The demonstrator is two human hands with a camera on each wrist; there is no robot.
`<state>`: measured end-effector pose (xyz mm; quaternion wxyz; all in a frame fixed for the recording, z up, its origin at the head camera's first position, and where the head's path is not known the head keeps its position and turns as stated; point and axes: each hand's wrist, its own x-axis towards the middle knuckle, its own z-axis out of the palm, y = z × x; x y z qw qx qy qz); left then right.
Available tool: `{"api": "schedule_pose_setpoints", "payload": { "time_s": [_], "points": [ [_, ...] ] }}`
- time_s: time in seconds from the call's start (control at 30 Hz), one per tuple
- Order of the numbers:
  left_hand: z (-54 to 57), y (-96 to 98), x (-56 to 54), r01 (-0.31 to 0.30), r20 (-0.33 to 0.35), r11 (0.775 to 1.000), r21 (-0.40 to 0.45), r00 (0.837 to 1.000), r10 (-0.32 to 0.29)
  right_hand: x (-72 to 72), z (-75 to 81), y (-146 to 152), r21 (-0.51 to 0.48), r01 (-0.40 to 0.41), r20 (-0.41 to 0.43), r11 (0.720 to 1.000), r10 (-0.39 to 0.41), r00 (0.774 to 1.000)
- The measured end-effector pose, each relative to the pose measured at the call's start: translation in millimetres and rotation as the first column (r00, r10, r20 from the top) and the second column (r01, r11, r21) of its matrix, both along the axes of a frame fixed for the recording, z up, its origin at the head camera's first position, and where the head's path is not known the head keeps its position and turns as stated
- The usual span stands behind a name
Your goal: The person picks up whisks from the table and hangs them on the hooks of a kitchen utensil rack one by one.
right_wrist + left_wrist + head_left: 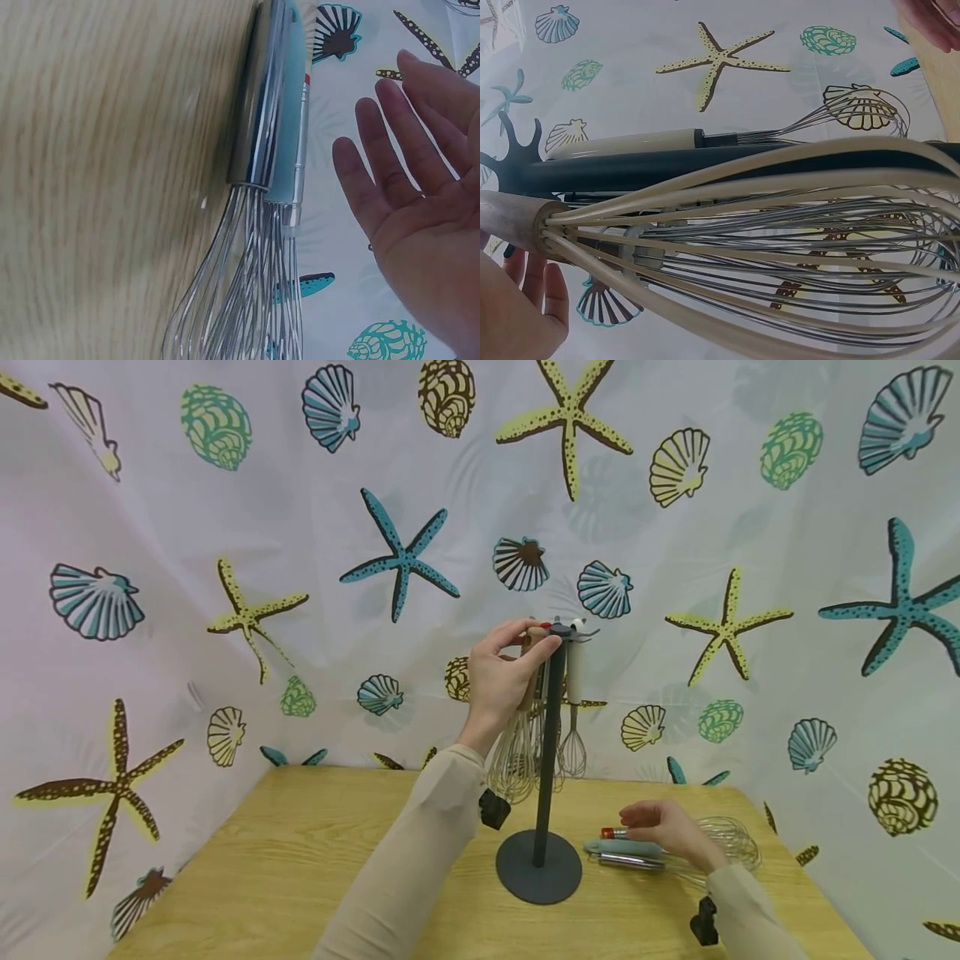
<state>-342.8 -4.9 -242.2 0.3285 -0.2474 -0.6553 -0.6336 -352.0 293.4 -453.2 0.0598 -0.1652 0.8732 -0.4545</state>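
My left hand [502, 672] is at the top of a dark stand [546, 777] with hooks. It grips a wooden-handled whisk [525, 225] by the upper handle, and cream-coloured wires run down from it. Other whisks hang behind that one, among them a cream-handled whisk [573, 677] on the stand's far right side. My right hand [671, 831] is over whisks lying on the table, fingers loosely extended and holding nothing. Under it are a steel-handled whisk [259, 97], a light-blue-handled whisk [622, 847] and a red-banded whisk [611, 833].
The stand's round dark base [538, 885] rests on a wooden table [337, 827]. Behind and along both sides hangs a white cloth [285, 527] printed with starfish and shells. Wire heads of the lying whisks [731, 839] reach toward the table's right edge.
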Motion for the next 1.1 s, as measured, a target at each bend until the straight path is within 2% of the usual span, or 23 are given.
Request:
{"api": "schedule_pose_setpoints", "payload": {
  "time_s": [0.5,0.73,0.83,0.9,1.1],
  "points": [
    [-0.2,0.6,1.5,0.008,0.016,1.000,0.002,1.000,-0.008,-0.6,-14.8,8.2,0.041,-0.054,0.059,0.998,0.051,0.997],
    [11.6,1.1,23.2,0.011,0.032,1.000,0.004,0.999,-0.011,-0.2,-15.7,9.7,0.023,-0.098,0.079,0.995,0.096,0.992],
    [13.3,1.0,27.4,0.007,0.025,1.000,0.001,1.000,-0.007,0.2,-16.1,10.4,0.025,-0.112,0.081,0.993,0.110,0.991],
    [12.8,1.3,26.5,0.010,0.023,1.000,0.001,1.000,-0.010,0.6,-16.3,10.6,0.022,-0.102,0.089,0.995,0.100,0.991],
    [4.3,1.7,7.3,0.013,0.013,1.000,0.000,1.000,-0.013,1.5,-17.9,11.6,0.055,-0.125,0.100,0.991,0.120,0.988]
  ]
}}
